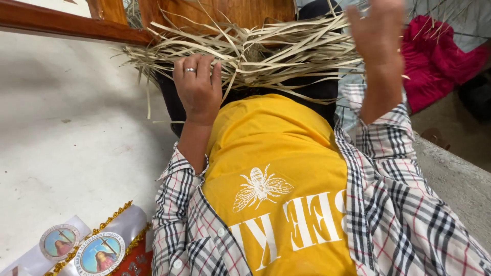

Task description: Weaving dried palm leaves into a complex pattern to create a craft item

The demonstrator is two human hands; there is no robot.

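**strawfan:** Straw-coloured strips everywhere, lol. That bundle of dried fibre strips [255, 56] sits across the top middle of the frame, over the person's lap, with loose ends sticking out both sides. Left hand [198, 87], the one with the ring [190, 70], lies palm-down on the lower left edge of the bundle, fingers curled into the strands. Pressing or gripping, more than a pinch, I'd say.

**knotty_k:** And the right hand [377, 36]? Looks raised to me, upper right of the frame.

**strawfan:** Yep, lifted at the right end of the bundle, fingers spread open. Can't tell if any strand is caught in it, the fingertips are cut off by the top edge. So the two hands are well apart, one at each end.

**knotty_k:** How far along, you reckon?

**strawfan:** Early, my guess. Strips are still a loose tangle, nothing woven, tied or plaited that I can see. Pretty much all the shaping is left.

**knotty_k:** Other stuff: yellow shirt [271, 168] under a checked overshirt [409, 204], red cloth [434, 56] upper right, wooden frame [76, 23] upper left, white gold-trimmed pennants [102, 245] lower left on the pale floor [66, 128].
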